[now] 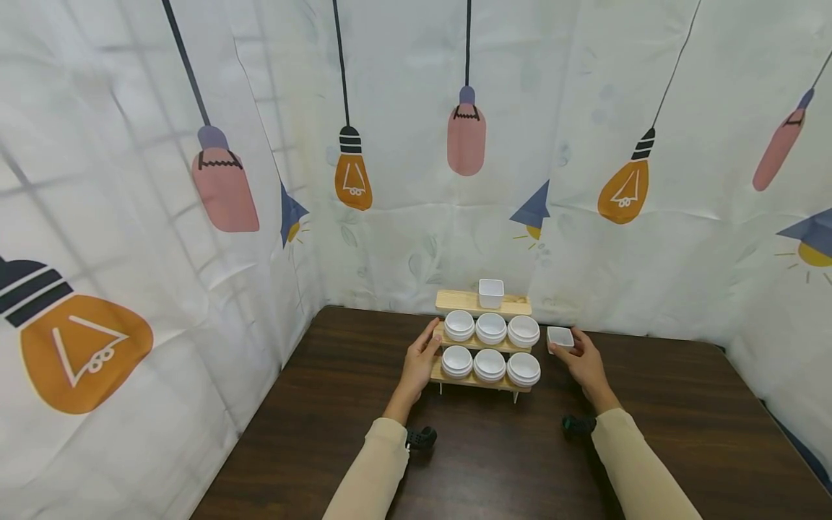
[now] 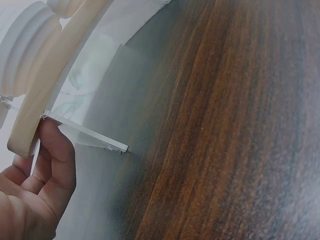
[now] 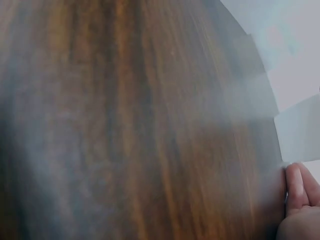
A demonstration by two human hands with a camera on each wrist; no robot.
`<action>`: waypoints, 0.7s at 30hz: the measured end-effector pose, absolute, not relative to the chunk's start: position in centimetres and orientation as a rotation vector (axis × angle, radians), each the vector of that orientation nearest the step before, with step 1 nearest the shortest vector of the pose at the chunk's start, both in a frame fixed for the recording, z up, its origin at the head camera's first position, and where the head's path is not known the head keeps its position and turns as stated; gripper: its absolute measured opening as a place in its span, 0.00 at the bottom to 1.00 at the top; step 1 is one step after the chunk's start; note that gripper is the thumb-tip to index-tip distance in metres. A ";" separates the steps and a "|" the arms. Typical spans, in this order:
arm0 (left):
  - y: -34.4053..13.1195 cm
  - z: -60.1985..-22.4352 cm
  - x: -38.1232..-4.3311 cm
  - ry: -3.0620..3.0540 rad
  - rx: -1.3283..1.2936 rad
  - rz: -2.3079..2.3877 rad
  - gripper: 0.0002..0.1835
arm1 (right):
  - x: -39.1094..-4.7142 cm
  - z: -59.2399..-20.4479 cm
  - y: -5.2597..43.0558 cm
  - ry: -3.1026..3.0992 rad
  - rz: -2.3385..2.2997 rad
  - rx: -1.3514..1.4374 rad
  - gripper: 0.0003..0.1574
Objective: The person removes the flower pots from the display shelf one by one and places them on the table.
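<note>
A three-tier wooden display stand (image 1: 477, 381) on thin white legs stands near the back of the table. Its two lower tiers carry several round white bowls (image 1: 490, 328), some clearly stacked; a square white bowl (image 1: 491, 293) sits on the top tier. My left hand (image 1: 416, 365) grips the stand's left end, with fingers curled at the wooden board (image 2: 55, 75) beside a leg in the left wrist view. To the right of the stand, my right hand (image 1: 585, 365) pinches another square white bowl (image 1: 560, 337) by its side. Only part of my right hand (image 3: 302, 200) shows in the right wrist view.
The stand is on a dark brown wooden table (image 1: 494, 462). Behind and to the left hangs a white curtain (image 1: 403, 238) printed with lamps and bulbs, close to the table's back edge. A dark band (image 1: 422, 438) is on the left wrist.
</note>
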State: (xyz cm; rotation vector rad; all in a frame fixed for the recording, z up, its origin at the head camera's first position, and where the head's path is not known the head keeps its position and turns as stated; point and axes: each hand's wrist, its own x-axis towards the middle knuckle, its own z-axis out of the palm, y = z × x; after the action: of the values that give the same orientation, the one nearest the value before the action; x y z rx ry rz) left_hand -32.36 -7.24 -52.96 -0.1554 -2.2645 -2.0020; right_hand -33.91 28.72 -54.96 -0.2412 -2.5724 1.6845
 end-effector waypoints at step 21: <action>-7.2 -52.8 -32.1 -2.266 -0.144 -1.993 0.26 | -31.9 -54.8 29.0 -2.371 1.837 -0.408 0.52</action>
State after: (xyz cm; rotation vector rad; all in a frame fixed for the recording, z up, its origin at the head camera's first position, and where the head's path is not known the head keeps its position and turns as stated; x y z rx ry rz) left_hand -32.13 -7.22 -52.76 -0.1442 -2.2658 -1.9931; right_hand -31.90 28.98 -54.75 -0.4083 -2.3715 1.8366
